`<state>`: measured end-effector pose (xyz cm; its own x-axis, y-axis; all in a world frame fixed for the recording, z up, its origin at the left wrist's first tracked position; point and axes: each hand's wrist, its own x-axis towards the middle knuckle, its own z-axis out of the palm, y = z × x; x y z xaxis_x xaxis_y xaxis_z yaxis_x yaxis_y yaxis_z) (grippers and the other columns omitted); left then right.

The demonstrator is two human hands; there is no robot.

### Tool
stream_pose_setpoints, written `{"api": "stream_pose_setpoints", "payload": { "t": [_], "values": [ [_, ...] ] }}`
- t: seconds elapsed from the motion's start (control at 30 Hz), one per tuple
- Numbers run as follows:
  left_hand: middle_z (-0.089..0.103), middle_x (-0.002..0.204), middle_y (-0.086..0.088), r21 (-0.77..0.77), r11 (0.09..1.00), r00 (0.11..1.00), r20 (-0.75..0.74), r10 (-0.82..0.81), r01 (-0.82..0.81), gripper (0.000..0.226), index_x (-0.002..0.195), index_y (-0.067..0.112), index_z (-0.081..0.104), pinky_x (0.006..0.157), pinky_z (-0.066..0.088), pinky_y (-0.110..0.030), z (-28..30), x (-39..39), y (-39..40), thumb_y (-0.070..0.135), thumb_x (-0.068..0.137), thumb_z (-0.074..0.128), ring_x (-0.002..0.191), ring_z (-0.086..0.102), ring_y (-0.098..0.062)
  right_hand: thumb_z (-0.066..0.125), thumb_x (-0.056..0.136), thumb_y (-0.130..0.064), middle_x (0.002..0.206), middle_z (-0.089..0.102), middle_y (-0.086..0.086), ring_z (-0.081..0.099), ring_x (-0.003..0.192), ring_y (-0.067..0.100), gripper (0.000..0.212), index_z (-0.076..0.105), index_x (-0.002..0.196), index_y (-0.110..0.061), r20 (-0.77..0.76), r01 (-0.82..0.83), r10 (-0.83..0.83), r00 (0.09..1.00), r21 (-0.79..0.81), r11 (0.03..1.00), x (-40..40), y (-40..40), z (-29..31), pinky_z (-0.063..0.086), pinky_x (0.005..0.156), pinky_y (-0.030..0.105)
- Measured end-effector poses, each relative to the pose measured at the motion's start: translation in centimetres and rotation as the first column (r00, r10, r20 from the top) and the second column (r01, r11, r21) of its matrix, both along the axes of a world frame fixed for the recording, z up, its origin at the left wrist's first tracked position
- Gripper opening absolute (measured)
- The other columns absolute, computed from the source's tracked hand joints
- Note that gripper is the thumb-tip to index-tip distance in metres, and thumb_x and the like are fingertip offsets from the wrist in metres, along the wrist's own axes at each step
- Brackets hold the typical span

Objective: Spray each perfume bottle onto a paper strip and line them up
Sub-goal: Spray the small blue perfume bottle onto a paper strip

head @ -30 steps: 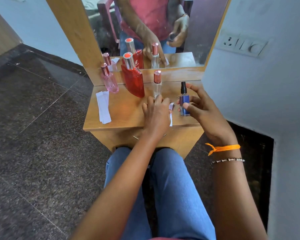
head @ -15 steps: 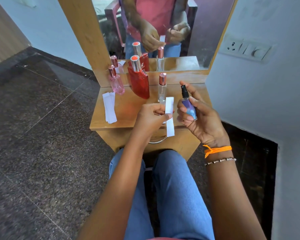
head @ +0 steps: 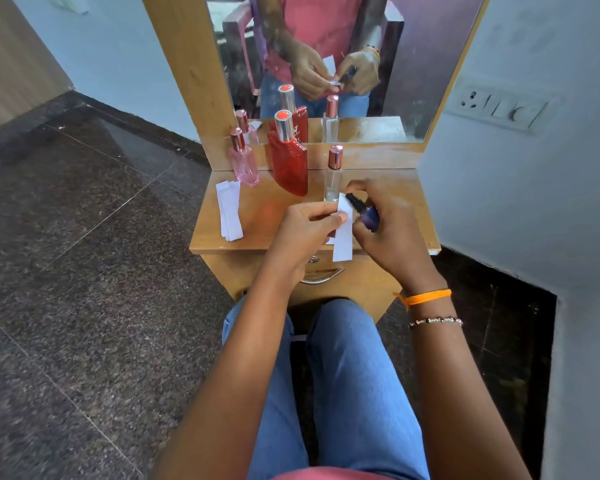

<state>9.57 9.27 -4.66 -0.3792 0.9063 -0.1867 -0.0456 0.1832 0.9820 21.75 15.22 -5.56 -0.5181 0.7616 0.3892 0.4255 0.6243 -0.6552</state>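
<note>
My left hand [head: 303, 233] pinches a white paper strip [head: 343, 237] upright over the front edge of the small wooden table [head: 257, 233]. My right hand [head: 388, 230] grips a small blue spray bottle [head: 368, 218] with a black nozzle, tilted left so the nozzle sits right against the strip. At the back of the table stand a pink bottle [head: 245, 162], a tall red bottle [head: 290, 161] and a slim clear bottle [head: 333, 176] with a rose-gold cap. A pile of spare white strips [head: 230, 214] lies at the table's left.
A mirror [head: 326, 64] in a wooden frame rises behind the table and reflects the bottles and both hands. A wall with a switch plate [head: 496, 107] is close on the right. Dark stone floor surrounds the table, and my knees in blue jeans sit under its front edge.
The right hand lifted the blue bottle off the table and tipped its nozzle left against the strip. The left hand picked up the strip and raised it toward the bottle.
</note>
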Motion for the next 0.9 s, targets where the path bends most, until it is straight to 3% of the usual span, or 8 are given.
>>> {"api": "stream_pose_setpoints", "payload": {
  "t": [0.07,0.2,0.33,0.53,0.7,0.83,0.9],
  "values": [
    [0.067,0.076,0.004,-0.008,1.000,0.999,0.034,0.000,0.000,0.017,0.086,0.021,0.068,0.065,0.045,-0.018,0.1,0.0,0.0,0.007,0.088,0.059,0.067,0.058,-0.007,0.061,0.084,-0.009,0.067,0.044,-0.011,0.044,0.060,0.010,0.039,0.052,0.120,-0.021,0.039,0.004,-0.005,0.999,0.015,1.000,-0.1,0.0,-0.2,0.044,0.058,0.030],
    [0.067,0.080,0.001,-0.031,1.000,0.997,0.077,-0.003,0.006,0.014,0.092,0.017,0.068,0.075,0.046,-0.029,0.0,0.0,-0.1,0.007,0.088,0.059,0.077,0.059,-0.015,0.063,0.084,-0.008,0.080,0.046,-0.009,0.043,0.062,-0.001,0.038,0.053,0.119,-0.021,0.043,0.004,-0.005,0.999,0.022,1.000,-0.2,-0.1,-0.1,0.035,0.058,0.014],
    [0.067,0.080,0.001,-0.058,0.998,0.994,0.108,-0.017,0.023,0.015,0.099,0.014,0.067,0.079,0.044,-0.030,-0.3,0.2,-0.1,0.007,0.088,0.060,0.074,0.058,-0.011,0.064,0.085,-0.012,0.075,0.040,-0.020,0.041,0.062,-0.006,0.035,0.055,0.118,-0.019,0.071,-0.009,0.007,0.997,0.029,1.000,-0.2,-0.2,0.1,0.030,0.056,0.006],
    [0.066,0.082,0.001,-0.069,0.997,0.992,0.124,-0.009,0.018,0.016,0.101,0.013,0.067,0.076,0.044,-0.028,-0.6,0.3,0.0,0.008,0.088,0.060,0.078,0.057,-0.012,0.064,0.085,-0.013,0.081,0.045,-0.011,0.041,0.062,-0.004,0.031,0.055,0.115,-0.016,0.084,-0.026,0.022,0.996,0.044,0.999,0.0,-0.2,0.1,0.028,0.055,0.008],
    [0.067,0.085,0.003,-0.071,0.997,0.995,0.100,-0.015,0.022,0.022,0.108,0.011,0.067,0.074,0.046,-0.024,-1.1,0.1,0.1,0.011,0.088,0.061,0.080,0.059,-0.010,0.064,0.084,-0.009,0.078,0.044,-0.015,0.042,0.062,-0.004,0.034,0.055,0.116,-0.016,0.077,0.003,-0.005,0.997,0.026,1.000,0.1,0.0,0.0,0.033,0.055,0.004],
    [0.064,0.080,0.003,-0.043,0.999,1.000,0.010,0.006,-0.006,0.028,0.114,0.013,0.064,0.057,0.044,-0.011,-1.4,0.1,0.3,0.010,0.087,0.062,0.070,0.058,-0.005,0.060,0.084,-0.003,0.069,0.041,-0.019,0.043,0.060,0.000,0.038,0.054,0.119,-0.015,0.031,0.056,-0.056,0.998,-0.007,0.998,0.2,0.1,0.0,0.034,0.058,0.001],
    [0.063,0.079,0.001,-0.040,0.999,0.994,-0.102,0.031,-0.036,0.034,0.119,0.017,0.060,0.060,0.046,-0.011,-1.7,0.1,0.5,0.012,0.085,0.064,0.071,0.060,-0.006,0.057,0.080,0.001,0.066,0.040,-0.016,0.042,0.058,0.005,0.042,0.054,0.119,-0.014,0.006,0.089,-0.089,0.996,-0.011,0.996,0.3,0.1,0.0,0.034,0.056,0.005]
  ]
}}
